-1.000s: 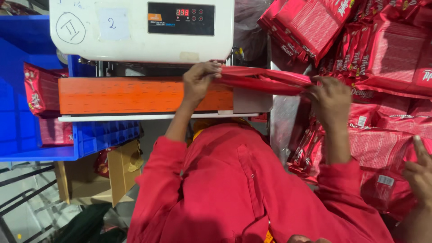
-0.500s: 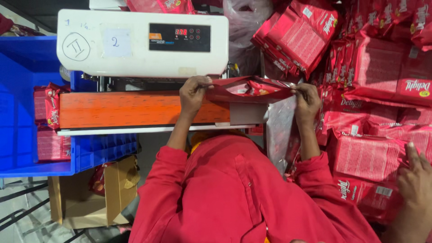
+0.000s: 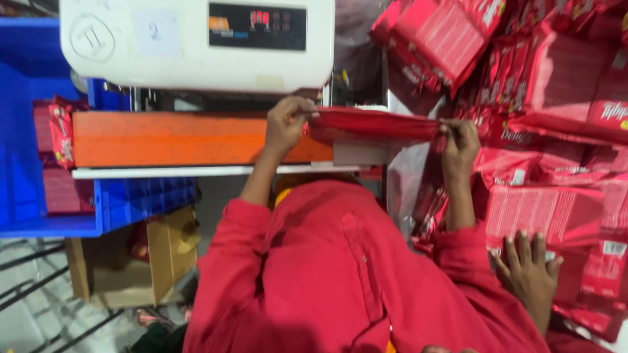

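Observation:
A long red packet point(image 3: 376, 124) is stretched flat between my two hands, level with the right end of the orange conveyor belt point(image 3: 176, 138). My left hand point(image 3: 288, 124) pinches the packet's left end over the belt. At the other end, my right hand point(image 3: 460, 145) grips it beside the pile of red packets point(image 3: 556, 98). The white sealing machine point(image 3: 196, 42), with a dark display, sits just above the belt. My red sleeves fill the lower middle of the view.
A blue crate point(image 3: 39, 196) holding red packets stands at the left. Below it is a brown cardboard box point(image 3: 131, 261). Another person's hand point(image 3: 526, 268) rests on the red packets at the lower right.
The packet's gaping mouth has been pulled flat and taut between my hands. The other person's hand now lies spread on the packets at the lower right.

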